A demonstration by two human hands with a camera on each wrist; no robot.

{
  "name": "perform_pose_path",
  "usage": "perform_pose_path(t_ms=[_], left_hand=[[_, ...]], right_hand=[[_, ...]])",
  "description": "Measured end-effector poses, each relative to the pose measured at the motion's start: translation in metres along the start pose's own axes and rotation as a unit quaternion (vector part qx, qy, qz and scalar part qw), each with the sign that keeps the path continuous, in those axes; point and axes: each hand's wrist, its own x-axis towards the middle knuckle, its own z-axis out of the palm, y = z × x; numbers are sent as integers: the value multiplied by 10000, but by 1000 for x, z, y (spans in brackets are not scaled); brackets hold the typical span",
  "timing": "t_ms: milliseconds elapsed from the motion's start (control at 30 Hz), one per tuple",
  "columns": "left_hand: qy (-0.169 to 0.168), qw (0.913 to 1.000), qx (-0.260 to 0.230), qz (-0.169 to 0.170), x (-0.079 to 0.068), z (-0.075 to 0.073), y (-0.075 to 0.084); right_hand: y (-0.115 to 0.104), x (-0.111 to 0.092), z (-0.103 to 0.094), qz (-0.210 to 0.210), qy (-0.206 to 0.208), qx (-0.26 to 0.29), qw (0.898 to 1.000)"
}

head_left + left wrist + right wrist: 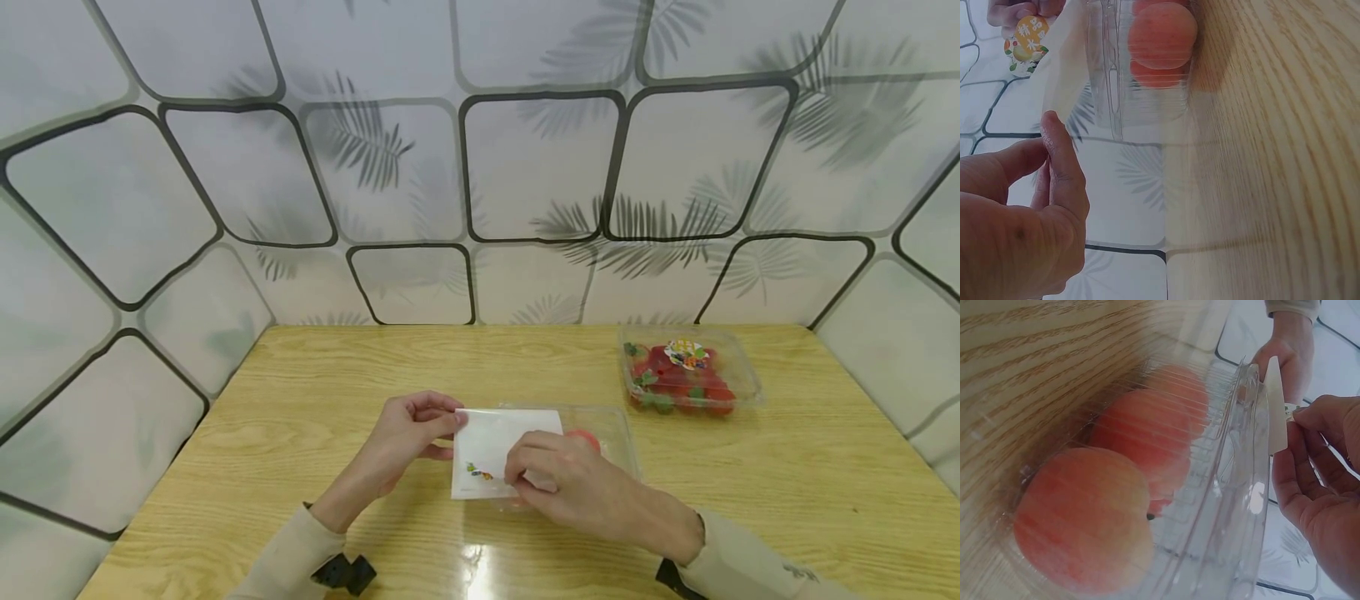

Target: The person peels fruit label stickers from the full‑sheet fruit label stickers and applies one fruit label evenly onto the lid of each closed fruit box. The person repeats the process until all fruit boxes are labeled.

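Note:
My left hand (405,437) pinches the left edge of a white sticker sheet (491,437) between thumb and fingers. At the sheet's right part, the thumb and fingers of my right hand (577,483) pinch a round, colourful fruit sticker (1032,40), which stands out from the sheet in the left wrist view. Below the sheet sits a clear plastic box (618,437) with its lid down. Several red-and-yellow fruits (1088,519) that look like peaches lie in it. Most of the sticker is hidden by my right hand in the head view.
A second clear box (742,375) of strawberries (678,387) stands at the back right, with a fruit sticker (686,353) on its lid. Both boxes stand on a wooden table (330,367). A patterned wall covering (540,167) rises behind and at the sides.

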Motion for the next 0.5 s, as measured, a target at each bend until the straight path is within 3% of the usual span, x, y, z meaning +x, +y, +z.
perform_pose_path(t_ms=[500], left_hand=[[45, 10000, 9, -17, 0, -1, -1]], right_hand=[[-1, -2, 1, -167, 134, -20, 9998]])
